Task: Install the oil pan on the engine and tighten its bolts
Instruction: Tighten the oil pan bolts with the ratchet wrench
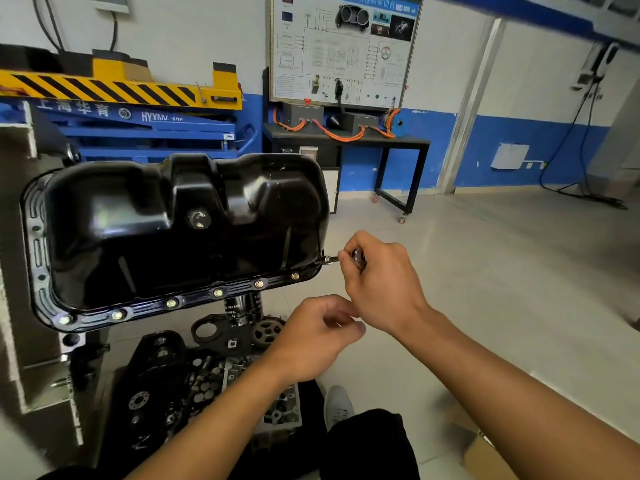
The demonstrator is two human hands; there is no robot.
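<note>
Oil pan (180, 230), black, sits mounted left of centre with its sump facing the camera and its drain plug (198, 218) at mid-face. Six flange bolts (218, 292) are seated along the lower edge. Loose engine parts (207, 375) lie on the floor beneath. Left hand (311, 337) hangs below the pan's right end, fingers curled; whether they pinch anything cannot be told. Socket tool (329, 259) meets the flange at the right corner, gripped by the right hand (377, 282).
</note>
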